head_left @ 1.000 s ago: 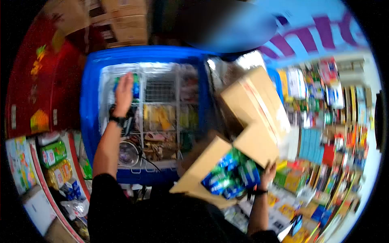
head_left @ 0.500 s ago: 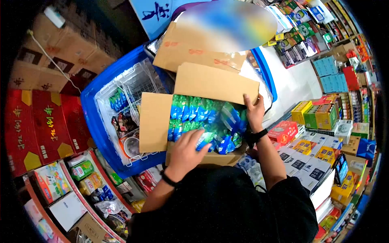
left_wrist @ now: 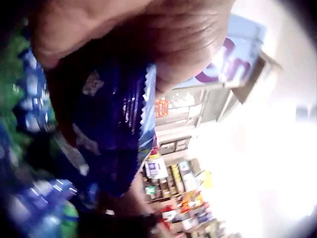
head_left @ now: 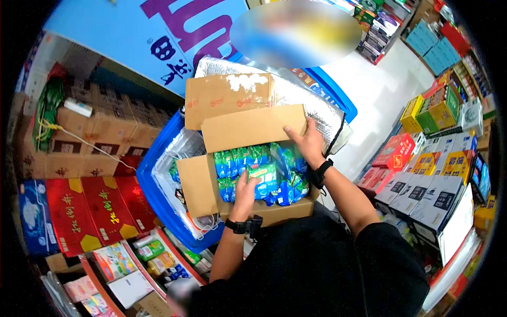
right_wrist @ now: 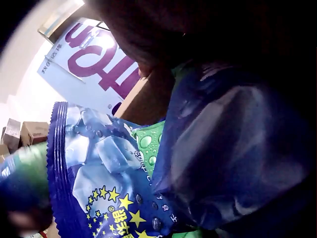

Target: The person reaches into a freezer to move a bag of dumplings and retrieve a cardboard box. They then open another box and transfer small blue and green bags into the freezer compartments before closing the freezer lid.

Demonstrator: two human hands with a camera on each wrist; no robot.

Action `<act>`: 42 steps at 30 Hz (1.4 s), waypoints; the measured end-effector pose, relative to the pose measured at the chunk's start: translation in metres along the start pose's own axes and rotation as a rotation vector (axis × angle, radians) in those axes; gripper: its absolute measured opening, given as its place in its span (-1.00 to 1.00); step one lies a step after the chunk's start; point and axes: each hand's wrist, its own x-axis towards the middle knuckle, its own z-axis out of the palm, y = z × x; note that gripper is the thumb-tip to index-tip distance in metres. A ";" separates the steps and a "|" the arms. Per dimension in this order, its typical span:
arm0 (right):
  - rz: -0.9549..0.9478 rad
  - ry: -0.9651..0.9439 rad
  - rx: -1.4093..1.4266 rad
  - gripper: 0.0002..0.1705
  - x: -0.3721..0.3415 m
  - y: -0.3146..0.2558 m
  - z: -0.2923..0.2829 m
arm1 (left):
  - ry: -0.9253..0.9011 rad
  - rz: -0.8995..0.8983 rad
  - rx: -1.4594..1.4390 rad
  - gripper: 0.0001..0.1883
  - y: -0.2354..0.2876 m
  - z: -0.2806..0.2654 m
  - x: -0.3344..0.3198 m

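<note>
An open cardboard box (head_left: 274, 215) filled with rows of blue-and-green packets (head_left: 232, 164) sits in front of the body. My left hand (head_left: 244, 198) holds one packet (head_left: 263, 178) above the others, with the thumb over its near side. In the left wrist view that packet's dark blue wrapper (left_wrist: 111, 124) hangs below the palm, its zigzag edge showing. My right hand (head_left: 310, 142) grips the corner of the box's raised far flap (head_left: 253, 127). Close to that wrist, a packet with ice cubes and yellow stars (right_wrist: 109, 163) shows in the right wrist view.
Behind the box lie more brown cardboard (head_left: 222, 98) and a silver insulating cover (head_left: 325, 116), over a blue chest freezer (head_left: 150, 193). Red cartons (head_left: 100, 211) and a goods shelf (head_left: 153, 259) stand at left. Stacked boxes (head_left: 417, 190) line the right side.
The box has swung round from the right to in front of the body. My left hand has come from the freezer into the box and taken a packet. The right hand stays at the flap.
</note>
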 end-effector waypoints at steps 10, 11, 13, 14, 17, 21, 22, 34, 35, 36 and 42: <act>-0.010 -0.047 -0.008 -0.02 0.003 0.010 -0.003 | -0.100 0.165 0.077 -0.54 -0.004 0.079 0.040; -0.025 -0.031 -0.001 -0.02 0.003 0.011 -0.003 | -0.087 0.158 0.130 -0.59 -0.014 0.081 0.045; -0.051 0.000 0.010 -0.02 0.000 0.007 -0.005 | -0.040 0.159 0.146 -0.58 -0.022 0.078 0.044; -0.045 0.002 0.025 -0.03 -0.002 0.005 -0.006 | 0.002 0.138 0.174 -0.57 -0.024 0.073 0.044; -0.037 0.011 0.020 -0.04 -0.002 0.006 -0.005 | 0.110 0.088 0.181 -0.55 -0.028 0.044 0.038; -0.051 0.009 0.053 -0.05 0.000 0.008 -0.002 | 0.098 0.006 0.161 -0.53 -0.017 0.018 0.030; -0.036 0.005 0.014 -0.06 -0.001 0.004 -0.004 | 0.120 -0.014 0.168 -0.52 -0.006 0.019 0.021; -0.081 0.017 0.040 -0.30 -0.002 0.000 0.012 | 0.552 0.426 -0.275 -0.55 0.096 -0.263 -0.097; -0.077 0.005 0.035 -0.34 -0.002 0.000 0.012 | 0.616 0.555 -0.367 -0.56 0.124 -0.272 -0.102; -0.086 0.009 0.047 -0.35 0.001 0.008 0.014 | 0.689 0.608 -0.238 -0.57 0.115 -0.320 -0.088; -0.101 0.032 0.038 -0.41 0.005 0.034 0.022 | 0.797 0.524 0.805 -0.59 0.037 -0.505 0.003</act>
